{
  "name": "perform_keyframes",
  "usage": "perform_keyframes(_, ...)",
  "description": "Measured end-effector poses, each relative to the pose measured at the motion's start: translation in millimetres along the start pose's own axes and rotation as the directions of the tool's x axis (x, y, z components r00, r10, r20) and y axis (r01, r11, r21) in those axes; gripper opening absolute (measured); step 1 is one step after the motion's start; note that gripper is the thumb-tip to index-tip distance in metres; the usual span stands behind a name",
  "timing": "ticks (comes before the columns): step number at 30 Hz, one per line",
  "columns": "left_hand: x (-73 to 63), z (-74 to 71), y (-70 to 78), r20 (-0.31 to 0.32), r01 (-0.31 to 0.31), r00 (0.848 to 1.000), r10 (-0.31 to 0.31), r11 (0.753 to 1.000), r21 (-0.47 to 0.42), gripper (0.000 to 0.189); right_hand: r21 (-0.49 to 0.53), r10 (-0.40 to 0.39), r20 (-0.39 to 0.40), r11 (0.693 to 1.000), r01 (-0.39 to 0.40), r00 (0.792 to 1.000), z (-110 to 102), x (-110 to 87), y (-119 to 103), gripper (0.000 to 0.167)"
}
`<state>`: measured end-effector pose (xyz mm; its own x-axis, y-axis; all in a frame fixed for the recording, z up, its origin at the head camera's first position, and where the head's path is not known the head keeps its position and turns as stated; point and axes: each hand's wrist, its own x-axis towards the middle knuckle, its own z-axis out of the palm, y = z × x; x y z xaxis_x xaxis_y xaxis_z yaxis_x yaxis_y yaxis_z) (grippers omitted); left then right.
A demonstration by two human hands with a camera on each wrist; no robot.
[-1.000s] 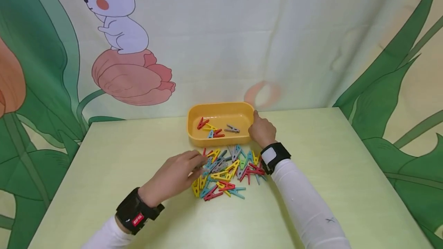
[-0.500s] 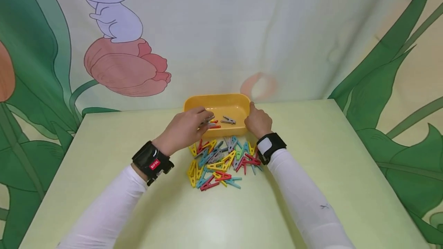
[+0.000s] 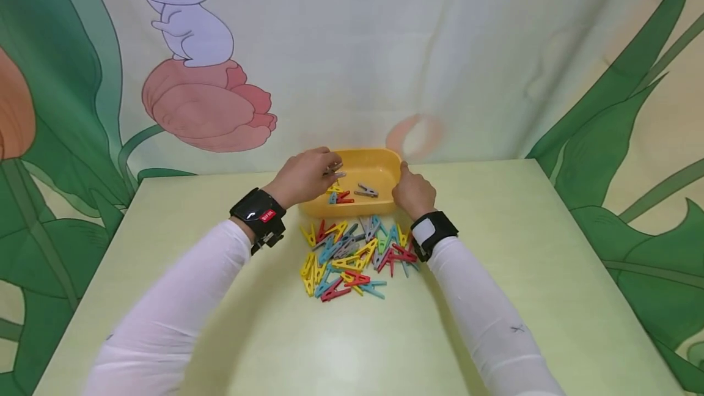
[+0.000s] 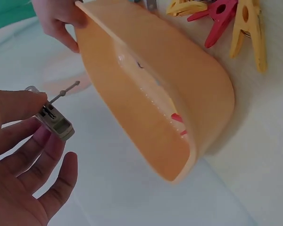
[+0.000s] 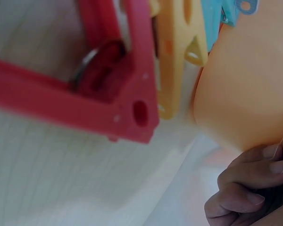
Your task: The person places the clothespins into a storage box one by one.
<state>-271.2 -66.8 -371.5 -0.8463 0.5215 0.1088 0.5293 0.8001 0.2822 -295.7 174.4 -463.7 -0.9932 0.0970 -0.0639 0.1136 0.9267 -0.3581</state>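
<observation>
Over the left side of a yellow plastic basin [image 3: 363,208], my left hand [image 3: 304,177] pinches a grey clothespin [image 4: 56,121] between thumb and fingers, above the rim. My right hand [image 3: 415,193] grips the basin's right end, its fingers [image 5: 243,179] curled at the outer wall. Inside lie a grey clothespin [image 3: 366,190] and a small cluster of red, yellow and blue ones, partly hidden by the front wall in the left wrist view. A loose heap of clothespins [image 3: 346,256] in red, yellow, blue, green and grey spreads on the table just in front of the basin.
The pale yellow-green table [image 3: 341,347] ends at a printed cloth backdrop [image 3: 330,66] close behind the basin. A red clothespin [image 5: 139,113] from the heap lies near the right wrist, close to its camera.
My left hand has moved from the heap up and away to the basin's left side, carrying the grey clothespin. The right hand keeps its grip on the basin.
</observation>
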Motion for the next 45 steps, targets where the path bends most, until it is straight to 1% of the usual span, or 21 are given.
perform_keyframes(3,13.2,11.6,-5.9,-0.018,0.034,0.999,-0.034,0.999,-0.014,0.034,0.001,0.004,0.005,1.000,-0.004,1.000,0,1.1,2,0.065)
perform_keyframes(7,28.6,25.4,-12.8,-0.011,0.107,0.994,-0.108,0.992,-0.059,0.034,-0.001,0.005,-0.008,1.000,-0.005,1.000,1,1.4,2,0.064)
perform_keyframes(9,34.5,32.8,-15.9,-0.003,0.138,0.990,-0.139,0.987,-0.083,0.036,0.000,0.003,-0.018,1.000,-0.003,1.000,2,0.9,1,0.064)
perform_keyframes(10,36.4,35.6,-16.8,0.000,0.143,0.990,-0.143,0.985,-0.093,0.036,0.002,0.002,-0.023,1.000,-0.002,1.000,3,0.6,1,0.063)
perform_keyframes(13,41.1,41.8,-18.6,0.000,0.129,0.992,-0.130,0.988,-0.088,0.043,0.003,0.006,-0.022,1.000,-0.006,1.000,3,0.7,1,0.063)
perform_keyframes(15,44.0,43.0,-18.4,0.011,0.118,0.993,-0.118,0.991,-0.069,0.054,0.001,0.007,-0.021,1.000,-0.007,1.000,2,1.4,1,0.063)
perform_keyframes(18,41.7,44.3,-18.3,0.037,0.099,0.995,-0.098,0.995,-0.026,0.073,0.000,0.001,-0.024,1.000,-0.001,1.000,4,1.2,0,0.064)
perform_keyframes(21,37.9,40.0,-14.1,0.051,0.082,0.995,-0.082,0.997,0.003,0.083,0.004,-0.005,-0.033,1.000,0.005,0.999,4,2.2,0,0.064)
perform_keyframes(24,30.7,30.8,-7.0,0.031,0.054,0.998,-0.055,0.998,0.013,0.087,0.012,-0.009,-0.032,1.000,0.009,0.999,3,3.0,1,0.063)
perform_keyframes(27,16.1,18.5,2.9,-0.014,0.006,1.000,-0.006,1.000,0.011,0.086,0.015,-0.010,-0.015,1.000,0.010,1.000,2,2.9,2,0.063)
perform_keyframes(29,1.0,12.3,9.7,-0.048,-0.038,0.998,0.039,0.999,0.023,0.085,0.014,-0.010,-0.007,1.000,0.010,1.000,2,2.2,2,0.064)
perform_keyframes(33,-37.8,4.8,23.8,-0.091,-0.126,0.987,0.131,0.990,0.063,0.080,0.010,-0.001,-0.026,1.000,0.002,1.000,-2,0.9,1,0.064)
perform_keyframes(35,-60.9,6.0,27.6,-0.095,-0.159,0.981,0.166,0.984,0.078,0.078,0.009,-0.002,-0.029,1.000,0.002,1.000,-2,0.5,1,0.064)
perform_keyframes(37,-84.5,9.6,29.1,-0.089,-0.170,0.980,0.177,0.983,0.073,0.074,0.011,-0.007,-0.017,1.000,0.007,1.000,-2,0.3,1,0.064)
perform_keyframes(38,-95.8,12.0,29.0,-0.085,-0.168,0.981,0.174,0.983,0.070,0.072,0.013,-0.011,-0.013,1.000,0.012,1.000,-1,0.3,1,0.064)
perform_keyframes(39,-106.2,14.7,28.2,-0.076,-0.153,0.984,0.158,0.986,0.063,0.071,0.014,-0.018,-0.008,1.000,0.018,1.000,0,0.4,1,0.064)
perform_keyframes(41,-122.8,21.8,24.8,-0.059,-0.105,0.992,0.108,0.993,0.056,0.066,0.018,-0.023,-0.004,1.000,0.023,1.000,2,0.7,1,0.065)
perform_keyframes(43,-134.8,30.9,19.7,-0.037,-0.044,0.998,0.046,0.997,0.061,0.062,0.018,-0.023,-0.014,1.000,0.023,1.000,3,1.1,1,0.065)
perform_keyframes(45,-144.1,41.7,14.1,-0.006,0.016,1.000,-0.015,0.997,0.081,0.058,0.017,-0.018,-0.015,1.000,0.019,1.000,4,1.2,1,0.065)
